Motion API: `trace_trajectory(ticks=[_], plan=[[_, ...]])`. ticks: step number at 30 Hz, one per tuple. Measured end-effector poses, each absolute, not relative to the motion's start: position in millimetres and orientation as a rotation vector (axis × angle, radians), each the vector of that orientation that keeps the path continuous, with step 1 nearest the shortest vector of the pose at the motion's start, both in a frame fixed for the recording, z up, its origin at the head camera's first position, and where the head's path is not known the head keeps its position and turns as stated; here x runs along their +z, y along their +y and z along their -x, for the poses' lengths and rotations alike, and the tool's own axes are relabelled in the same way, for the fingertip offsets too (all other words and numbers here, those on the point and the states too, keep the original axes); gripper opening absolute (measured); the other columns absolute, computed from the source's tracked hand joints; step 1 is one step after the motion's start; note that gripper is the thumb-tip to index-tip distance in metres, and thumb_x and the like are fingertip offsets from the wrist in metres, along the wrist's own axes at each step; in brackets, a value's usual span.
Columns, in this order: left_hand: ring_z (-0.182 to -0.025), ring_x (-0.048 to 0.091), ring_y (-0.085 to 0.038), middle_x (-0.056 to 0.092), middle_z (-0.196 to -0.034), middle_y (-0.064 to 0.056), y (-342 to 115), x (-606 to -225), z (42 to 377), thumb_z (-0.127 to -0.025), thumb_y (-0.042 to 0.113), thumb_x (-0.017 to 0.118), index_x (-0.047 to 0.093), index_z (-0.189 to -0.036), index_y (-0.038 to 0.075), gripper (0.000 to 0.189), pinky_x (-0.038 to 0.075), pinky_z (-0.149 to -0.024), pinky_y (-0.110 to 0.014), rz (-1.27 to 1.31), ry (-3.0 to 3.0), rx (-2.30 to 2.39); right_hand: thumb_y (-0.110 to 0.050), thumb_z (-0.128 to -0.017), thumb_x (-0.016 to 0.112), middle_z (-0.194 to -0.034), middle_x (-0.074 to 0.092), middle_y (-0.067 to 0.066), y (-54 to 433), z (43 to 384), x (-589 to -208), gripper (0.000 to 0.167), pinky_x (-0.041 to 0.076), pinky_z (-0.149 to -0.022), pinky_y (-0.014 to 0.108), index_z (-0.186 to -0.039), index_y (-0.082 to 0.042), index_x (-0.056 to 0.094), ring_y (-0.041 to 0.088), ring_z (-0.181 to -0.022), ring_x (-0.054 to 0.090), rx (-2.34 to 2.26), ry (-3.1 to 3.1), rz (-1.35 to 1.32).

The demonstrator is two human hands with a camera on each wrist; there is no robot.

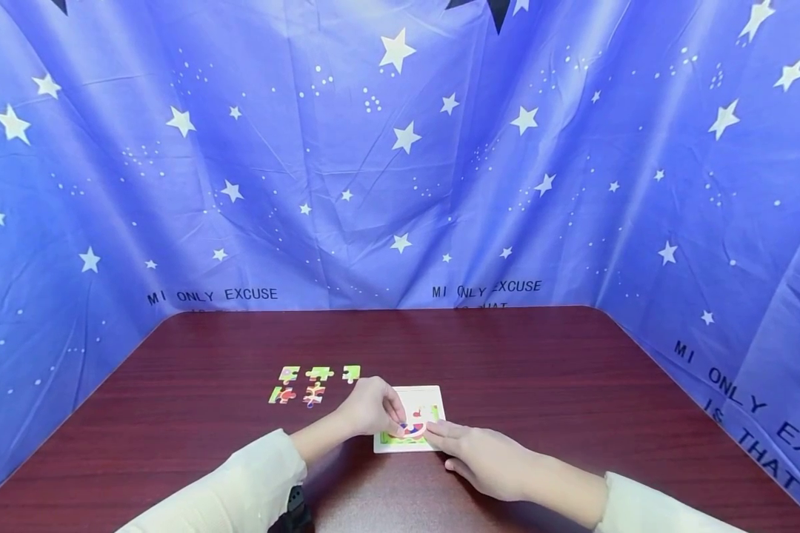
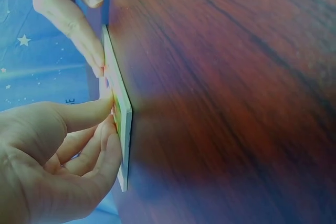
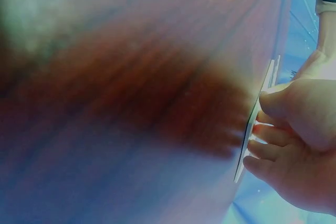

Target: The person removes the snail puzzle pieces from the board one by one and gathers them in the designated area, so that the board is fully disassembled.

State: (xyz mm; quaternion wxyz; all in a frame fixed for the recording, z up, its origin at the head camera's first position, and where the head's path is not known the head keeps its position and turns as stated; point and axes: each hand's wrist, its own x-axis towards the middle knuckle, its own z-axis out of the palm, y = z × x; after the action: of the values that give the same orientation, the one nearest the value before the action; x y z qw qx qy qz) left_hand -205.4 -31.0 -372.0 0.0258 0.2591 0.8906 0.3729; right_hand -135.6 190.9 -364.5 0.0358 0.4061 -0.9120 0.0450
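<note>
A square white jigsaw tray (image 1: pixel 420 389) lies on the table, partly filled with colourful puzzle pieces (image 1: pixel 411 428) along its lower side. Over its left part my left hand (image 1: pixel 371 406) bends down, thumb and fingertips pinching a puzzle piece that they mostly hide. The left wrist view shows the curled left hand (image 2: pixel 58 156) right at the face of the tray (image 2: pixel 126 124). From the right, my right hand (image 1: pixel 487 455) reaches in with fairly straight fingers, their tips resting on the tray's right side. In the right wrist view the right hand (image 3: pixel 299 140) touches the tray's edge.
Several loose puzzle pieces (image 1: pixel 318 374) in green, red and other colours lie in two rows left of the tray. The dark red wooden table (image 1: pixel 540 370) ends at a blue star-patterned curtain (image 1: pixel 347 148) behind and on both sides.
</note>
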Motion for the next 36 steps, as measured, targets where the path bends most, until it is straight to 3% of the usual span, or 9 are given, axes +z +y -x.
trace_trajectory(ticks=[9,17,21,28,36], plan=[[-0.053,0.058,-0.002,0.071,-0.063,-0.008,-30.6,-369.4,205.0,-0.063,0.0,0.085,0.073,-0.068,0.001,0.014,0.047,-0.05,-0.015,-0.749,2.738,1.145,-0.012,-0.095,0.056,-0.139,0.057,0.009,190.7,134.3,-367.8,0.039,0.053,-0.094,0.033,-0.133,-0.007,0.057,0.021,-0.127,0.056,0.087,-2.73,-1.273],[-0.052,0.053,-0.002,0.07,-0.061,-0.008,-23.6,-357.4,208.1,-0.064,-0.001,0.08,0.072,-0.066,0.002,0.009,0.042,-0.048,-0.015,-0.751,2.837,1.032,-0.016,-0.099,0.05,-0.143,0.053,0.01,188.0,136.0,-363.1,0.039,0.049,-0.102,0.037,-0.136,-0.005,0.053,0.022,-0.133,0.05,0.071,-2.788,-1.291],[-0.059,0.056,-0.004,0.071,-0.067,-0.007,-16.7,-360.5,210.8,-0.069,0.0,0.075,0.073,-0.073,0.002,0.005,0.044,-0.052,-0.015,-0.779,2.883,1.006,-0.018,-0.1,0.047,-0.143,0.053,0.01,187.9,133.8,-363.3,0.04,0.048,-0.103,0.038,-0.138,-0.005,0.051,0.023,-0.133,0.05,0.054,-2.804,-1.286],[-0.07,0.064,-0.009,0.076,-0.084,-0.008,-5.7,-366.2,213.4,-0.078,0.0,0.066,0.076,-0.091,0.002,0.016,0.05,-0.061,-0.018,-0.825,2.926,0.916,-0.019,-0.101,0.046,-0.141,0.054,0.01,189.6,134.2,-364.7,0.039,0.049,-0.101,0.037,-0.136,-0.004,0.053,0.022,-0.131,0.052,0.01,-2.768,-1.284],[-0.069,0.063,-0.007,0.076,-0.082,-0.006,1.0,-369.5,212.2,-0.079,-0.001,0.068,0.076,-0.084,0.003,0.01,0.049,-0.061,-0.016,-0.848,2.921,0.915,-0.019,-0.1,0.047,-0.142,0.054,0.009,188.1,134.7,-364.1,0.039,0.049,-0.102,0.037,-0.136,-0.005,0.054,0.02,-0.132,0.051,0.011,-2.802,-1.272]])
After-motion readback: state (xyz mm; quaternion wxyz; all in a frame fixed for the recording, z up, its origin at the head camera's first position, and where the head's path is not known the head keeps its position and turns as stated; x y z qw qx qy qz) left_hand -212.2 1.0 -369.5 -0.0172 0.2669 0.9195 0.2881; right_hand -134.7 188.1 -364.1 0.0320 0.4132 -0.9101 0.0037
